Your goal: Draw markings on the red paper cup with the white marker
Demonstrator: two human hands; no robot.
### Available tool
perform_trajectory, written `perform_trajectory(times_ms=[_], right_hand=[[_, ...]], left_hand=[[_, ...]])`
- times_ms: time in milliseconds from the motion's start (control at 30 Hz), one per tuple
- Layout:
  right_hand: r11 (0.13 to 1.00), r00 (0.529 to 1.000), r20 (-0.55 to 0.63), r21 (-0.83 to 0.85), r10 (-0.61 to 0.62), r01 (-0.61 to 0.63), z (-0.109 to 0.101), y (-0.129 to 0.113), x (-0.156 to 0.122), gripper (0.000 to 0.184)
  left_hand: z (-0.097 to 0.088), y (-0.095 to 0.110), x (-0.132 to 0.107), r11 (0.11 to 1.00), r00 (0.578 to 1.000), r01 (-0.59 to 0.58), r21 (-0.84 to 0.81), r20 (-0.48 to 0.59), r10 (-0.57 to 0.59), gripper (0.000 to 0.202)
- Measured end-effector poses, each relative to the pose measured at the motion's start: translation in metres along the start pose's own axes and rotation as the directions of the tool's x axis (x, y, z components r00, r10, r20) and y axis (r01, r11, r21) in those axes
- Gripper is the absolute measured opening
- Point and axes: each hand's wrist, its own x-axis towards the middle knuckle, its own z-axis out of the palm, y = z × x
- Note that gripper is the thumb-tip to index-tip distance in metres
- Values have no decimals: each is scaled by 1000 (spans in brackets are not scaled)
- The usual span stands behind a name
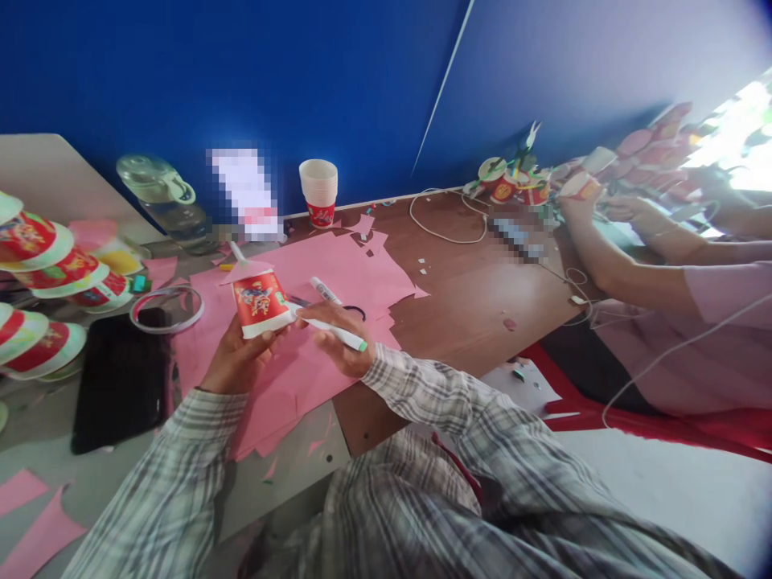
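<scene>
My left hand [234, 355] is closed around the lower part of a red paper cup [260, 299] with a printed figure and a white band along its lower edge. A piece of pink paper [248, 271] appears at the cup's upper end. Between the fingers of my right hand [346, 342] is a white marker [330, 330] with a green end. The marker's other end points at the cup's right side; whether it touches is hard to make out. Beneath both hands lie pink paper sheets [314, 378], with another white marker [326, 291] on them.
At left are stacked red cups [60, 269], a black phone [121, 378] and a tape roll [167, 310]. A water bottle [166, 201] and a cup stack [318, 193] stand near the blue wall. A white cable [446, 237] crosses the table. At right, another person's hands hold a cup [580, 187].
</scene>
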Motion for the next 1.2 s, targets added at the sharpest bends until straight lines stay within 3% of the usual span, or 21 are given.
perform_trajectory(times_ms=[200,467,1200], right_hand=[[1000,998,54,12,-20,20,0,0,-1,34],[975,983,44,127,177,-181,3,-4,-2,32],[975,978,59,82,201,-205,4,2,-1,36]], left_hand=[[4,1,-2,1000,1000,2,3,-9,-2,51],[4,2,-2,1000,1000,-18,4,-1,18,52],[2,-1,-2,1000,1000,-10,26,15,10,49]])
